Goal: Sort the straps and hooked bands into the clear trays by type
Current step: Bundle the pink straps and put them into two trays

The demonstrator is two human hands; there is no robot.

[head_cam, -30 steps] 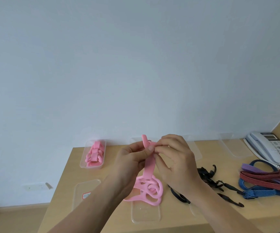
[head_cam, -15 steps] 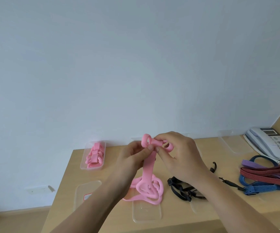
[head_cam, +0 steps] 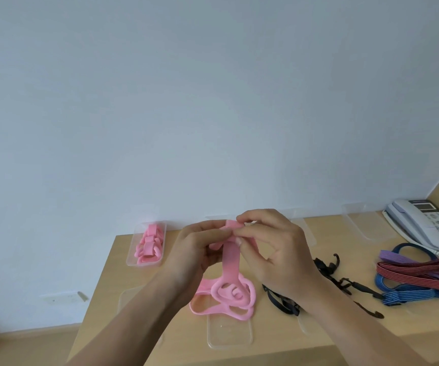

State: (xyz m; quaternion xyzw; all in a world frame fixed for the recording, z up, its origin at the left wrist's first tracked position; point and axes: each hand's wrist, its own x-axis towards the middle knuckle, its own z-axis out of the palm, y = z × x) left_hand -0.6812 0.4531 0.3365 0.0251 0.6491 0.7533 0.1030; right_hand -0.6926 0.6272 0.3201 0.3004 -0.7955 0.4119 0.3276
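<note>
Both your hands meet above the table (head_cam: 102, 291), mid-desk. Your left hand (head_cam: 194, 249) and right hand (head_cam: 273, 249) have their fingers curled in and pinch the folded top end of the pink strap (head_cam: 230, 262). The strap hangs straight down between your wrists; its loose coils lie on the desk, overlapping the far end of a clear tray (head_cam: 229, 336).

Left, against the wall: a clear tray (head_cam: 131, 262) with rolled pink straps (head_cam: 148, 244) in it.

Right of the coils, partly hidden behind your right forearm: black hooked bands (head_cam: 329, 270) in a tangle. Further right: blue, red and purple bands (head_cam: 418, 278) heaped together, just beside a desk phone (head_cam: 424, 223). Another clear tray (head_cam: 366, 225) lies next to the phone, at the desk's back edge.
</note>
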